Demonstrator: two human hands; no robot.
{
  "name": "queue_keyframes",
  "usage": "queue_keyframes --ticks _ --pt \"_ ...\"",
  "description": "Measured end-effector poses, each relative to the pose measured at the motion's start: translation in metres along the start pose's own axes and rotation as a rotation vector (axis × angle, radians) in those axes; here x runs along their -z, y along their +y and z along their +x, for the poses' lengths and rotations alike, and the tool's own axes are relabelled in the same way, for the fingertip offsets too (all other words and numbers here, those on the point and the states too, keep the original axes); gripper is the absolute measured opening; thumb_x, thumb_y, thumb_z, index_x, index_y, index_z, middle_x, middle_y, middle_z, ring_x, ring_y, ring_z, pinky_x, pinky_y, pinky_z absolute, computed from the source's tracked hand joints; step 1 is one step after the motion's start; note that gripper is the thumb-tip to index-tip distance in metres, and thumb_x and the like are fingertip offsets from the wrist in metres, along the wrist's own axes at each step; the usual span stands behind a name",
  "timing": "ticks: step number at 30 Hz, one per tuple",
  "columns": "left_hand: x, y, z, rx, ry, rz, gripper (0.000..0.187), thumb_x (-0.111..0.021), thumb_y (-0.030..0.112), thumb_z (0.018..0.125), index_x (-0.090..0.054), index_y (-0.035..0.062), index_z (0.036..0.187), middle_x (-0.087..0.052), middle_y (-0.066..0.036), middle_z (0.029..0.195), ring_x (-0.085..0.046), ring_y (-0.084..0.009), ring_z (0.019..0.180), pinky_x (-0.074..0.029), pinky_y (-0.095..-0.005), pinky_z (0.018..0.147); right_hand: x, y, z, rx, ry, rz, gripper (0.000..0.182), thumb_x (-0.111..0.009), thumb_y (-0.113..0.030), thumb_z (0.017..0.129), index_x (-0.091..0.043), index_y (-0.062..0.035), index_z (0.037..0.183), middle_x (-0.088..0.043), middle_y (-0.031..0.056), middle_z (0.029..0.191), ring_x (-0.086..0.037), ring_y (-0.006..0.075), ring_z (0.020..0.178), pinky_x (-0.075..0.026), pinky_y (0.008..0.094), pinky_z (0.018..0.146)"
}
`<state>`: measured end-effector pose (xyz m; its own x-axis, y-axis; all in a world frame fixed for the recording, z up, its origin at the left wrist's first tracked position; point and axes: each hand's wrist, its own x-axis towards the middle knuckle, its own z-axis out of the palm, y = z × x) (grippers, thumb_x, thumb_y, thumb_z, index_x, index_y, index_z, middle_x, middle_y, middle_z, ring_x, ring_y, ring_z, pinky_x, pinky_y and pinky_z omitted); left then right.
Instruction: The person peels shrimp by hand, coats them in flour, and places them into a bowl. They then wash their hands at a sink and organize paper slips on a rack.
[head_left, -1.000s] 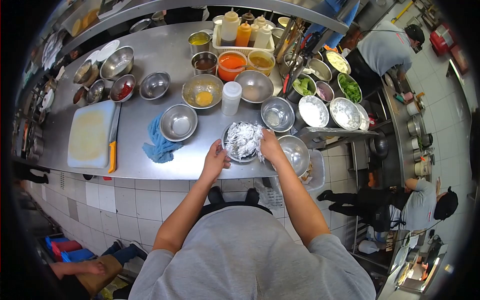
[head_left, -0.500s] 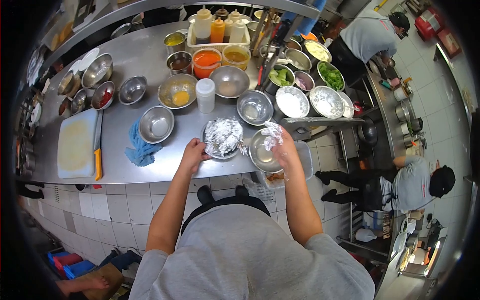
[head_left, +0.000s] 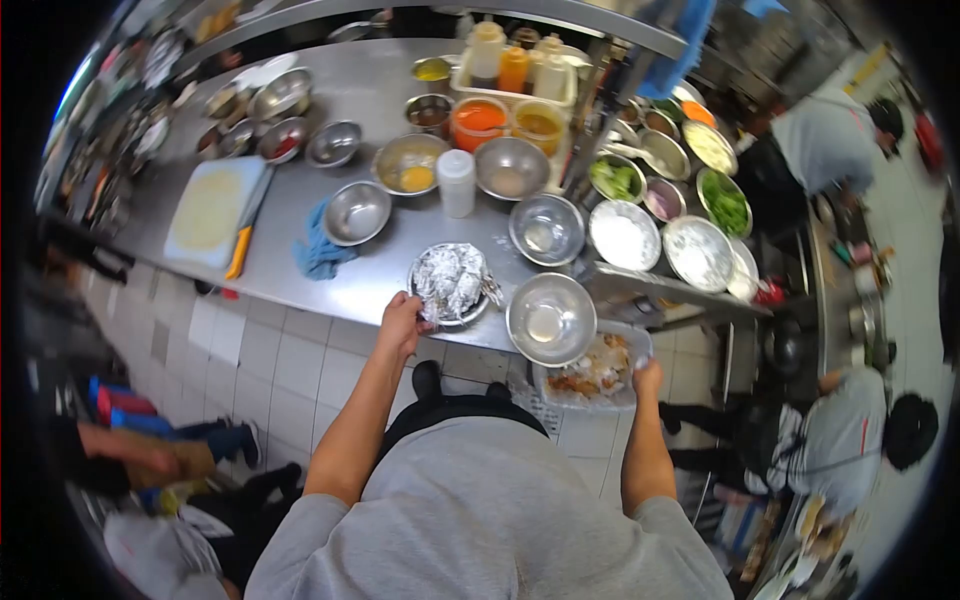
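At the counter's front edge, a metal bowl [head_left: 470,319] holds a mound of white-floured food [head_left: 452,280]. My left hand [head_left: 403,322] grips this bowl at its lower left rim, fingertips against the floured food. Lower right, my right hand [head_left: 648,378] is closed on the right rim of a clear plastic tub [head_left: 600,398], its fingers partly hidden. Browned, floury pieces [head_left: 598,368] lie in the tub. An empty-looking metal bowl [head_left: 551,320] sits between the floured bowl and the tub, overlapping the tub's upper left corner in view.
A knife [head_left: 240,252] lies beside a white cutting board [head_left: 213,212]. Nearby are a blue cloth [head_left: 322,250], a squeeze bottle [head_left: 457,183] and a bowl with yolk [head_left: 411,166]. Flour bowls [head_left: 625,236] stand right. Co-workers [head_left: 845,430] are at the right; other people are lower left.
My right hand has moved down and right, from over the metal bowl to the tub's rim. My left hand stays at the floured bowl. The camera view has shifted, showing more of the tub.
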<state>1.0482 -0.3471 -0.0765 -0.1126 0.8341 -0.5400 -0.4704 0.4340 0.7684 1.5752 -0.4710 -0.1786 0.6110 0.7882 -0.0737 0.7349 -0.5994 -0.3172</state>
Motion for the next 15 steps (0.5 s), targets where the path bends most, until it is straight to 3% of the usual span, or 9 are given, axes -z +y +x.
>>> queue_keyframes --ticks 2,5,6,7,8,10,12,14,15 --pt "0.012 -0.005 -0.019 -0.040 0.073 -0.022 0.011 -0.056 0.006 0.085 -0.049 0.0124 0.082 -0.057 -0.002 0.077 -0.058 -0.0159 0.063 -0.051 -0.0305 0.049 -0.039 0.037 0.015 -0.098 -0.114 0.027 0.040 -0.062 -0.006 0.076 -0.064 0.0006 0.115 -0.067 0.0253 0.108 -0.063 0.0422 0.103 -0.050 0.0426 0.090" --pt "0.029 0.003 -0.066 -0.061 0.101 -0.014 0.011 -0.053 0.007 0.082 -0.052 0.0145 0.090 -0.059 -0.002 0.083 -0.059 -0.0157 0.071 -0.052 -0.0366 0.060 -0.086 0.080 0.043 0.112 -0.215 0.115 0.047 -0.061 -0.021 0.082 -0.060 -0.0021 0.125 -0.062 0.0248 0.123 -0.056 0.0390 0.119 -0.046 0.0436 0.099" --pt "0.035 0.008 -0.082 -0.071 0.150 -0.048 0.009 -0.054 0.006 0.083 -0.052 0.0129 0.089 -0.059 -0.002 0.081 -0.059 -0.0160 0.067 -0.051 -0.0346 0.056 -0.102 0.093 0.057 -0.016 -0.306 0.097 0.060 -0.061 -0.014 0.079 -0.048 -0.0008 0.136 -0.052 0.0247 0.136 -0.049 0.0381 0.128 -0.040 0.0394 0.105" --pt "0.043 0.011 -0.097 -0.086 0.195 -0.084 0.008 -0.055 0.005 0.084 -0.052 0.0114 0.088 -0.059 -0.003 0.078 -0.059 -0.0162 0.063 -0.051 -0.0327 0.053 -0.178 0.166 0.106 0.265 -0.396 -0.328 0.063 -0.063 -0.018 0.079 -0.046 0.0004 0.137 -0.057 0.0253 0.131 -0.053 0.0384 0.123 -0.042 0.0404 0.104" --pt "0.053 0.014 -0.111 -0.126 0.249 -0.097 0.008 -0.055 0.005 0.084 -0.052 0.0114 0.088 -0.059 -0.003 0.078 -0.059 -0.0162 0.063 -0.051 -0.0327 0.053 -0.095 0.084 0.074 -0.075 -0.355 -0.038 0.060 -0.067 -0.018 0.077 -0.051 0.0036 0.130 -0.061 0.0256 0.124 -0.057 0.0391 0.118 -0.046 0.0418 0.100" --pt "0.074 0.018 -0.139 -0.135 0.282 -0.146 0.010 -0.055 0.004 0.084 -0.051 0.0128 0.085 -0.059 -0.003 0.079 -0.058 -0.0161 0.064 -0.050 -0.0327 0.055 -0.098 0.075 0.077 0.004 -0.136 0.274 0.053 -0.074 -0.015 0.072 -0.060 0.0071 0.118 -0.063 0.0263 0.121 -0.060 0.0389 0.115 -0.048 0.0432 0.098" --pt "0.098 0.016 -0.163 -0.205 0.348 -0.223 0.011 -0.054 0.003 0.084 -0.050 0.0136 0.083 -0.058 -0.002 0.078 -0.057 -0.0161 0.064 -0.050 -0.0328 0.056 -0.103 0.065 0.071 0.158 -0.060 -0.028 0.054 -0.073 -0.014 0.074 -0.060 0.0055 0.122 -0.063 0.0259 0.121 -0.059 0.0386 0.116 -0.047 0.0435 0.100" --pt "0.118 0.020 -0.191 -0.247 0.412 -0.285 0.016 -0.054 0.002 0.083 -0.046 0.0144 0.077 -0.056 -0.002 0.077 -0.055 -0.0162 0.065 -0.049 -0.0333 0.056 -0.158 0.119 0.087 0.313 -0.079 -0.036 0.046 -0.072 -0.015 0.077 -0.062 0.0048 0.117 -0.064 0.0241 0.119 -0.062 0.0354 0.111 -0.049 0.0428 0.097" --pt "0.136 0.018 -0.203 -0.281 0.446 -0.314 0.016 -0.054 0.002 0.083 -0.046 0.0144 0.077 -0.056 -0.002 0.077 -0.055 -0.0162 0.065 -0.049 -0.0333 0.056 -0.169 0.137 0.089 0.249 -0.601 0.472 0.036 -0.057 -0.019 0.087 -0.059 -0.0017 0.118 -0.064 0.0147 0.108 -0.063 0.0308 0.099 -0.052 0.0427 0.086"
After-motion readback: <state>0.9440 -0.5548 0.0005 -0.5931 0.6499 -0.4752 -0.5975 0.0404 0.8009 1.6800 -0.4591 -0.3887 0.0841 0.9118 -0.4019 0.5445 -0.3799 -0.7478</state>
